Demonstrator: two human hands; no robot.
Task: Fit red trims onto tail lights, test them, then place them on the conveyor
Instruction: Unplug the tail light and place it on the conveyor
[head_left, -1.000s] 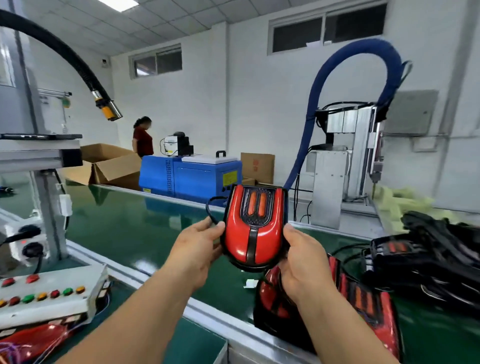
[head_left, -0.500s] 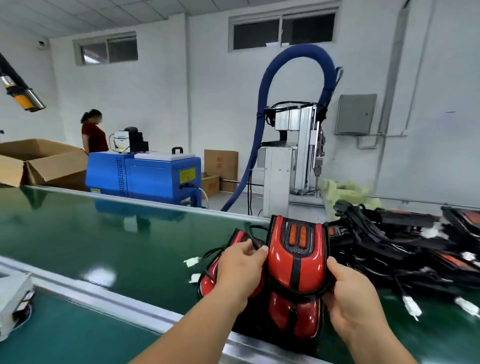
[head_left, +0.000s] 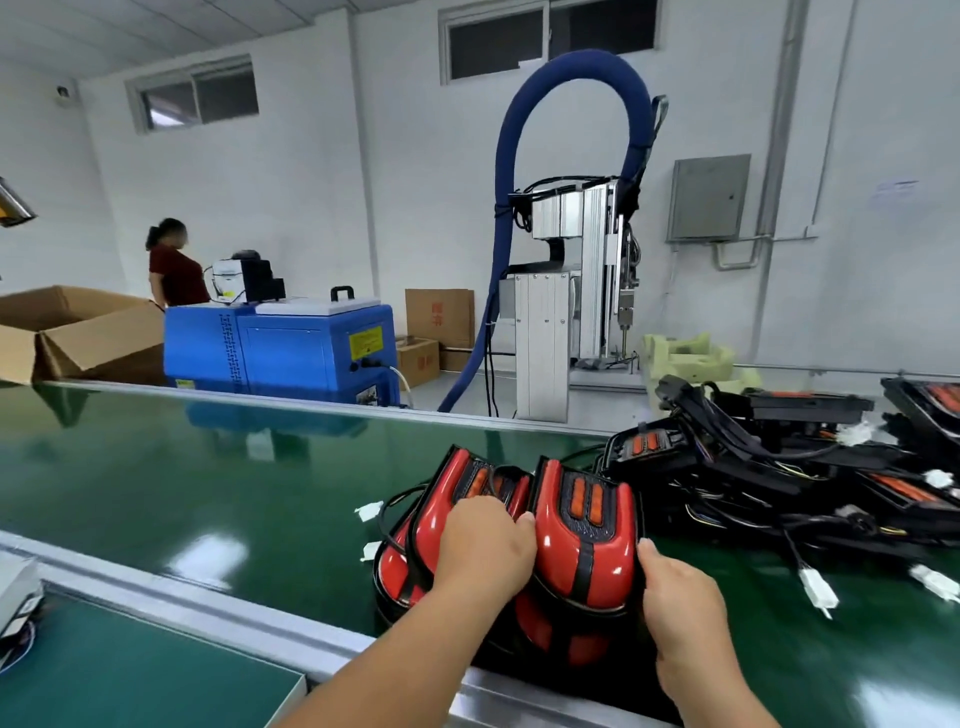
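A red tail light (head_left: 584, 540) with a black centre stripe and two orange bars lies on top of another red tail light (head_left: 561, 634) on the green conveyor belt (head_left: 208, 483). My left hand (head_left: 485, 553) grips its left edge, and my right hand (head_left: 678, 603) grips its right edge. A further red tail light (head_left: 441, 499) leans just to the left, partly under my left hand. White connectors on black wires trail from the lights.
A heap of black tail light housings with wiring (head_left: 779, 467) fills the belt to the right. Behind the belt stand a blue machine (head_left: 280, 353), a metal station with a blue hose (head_left: 571, 291), cardboard boxes (head_left: 78, 332) and a person in red (head_left: 174, 265).
My hands have carried the tail light from chest height down and to the right, onto the red lights lying on the belt. The view has swung right.
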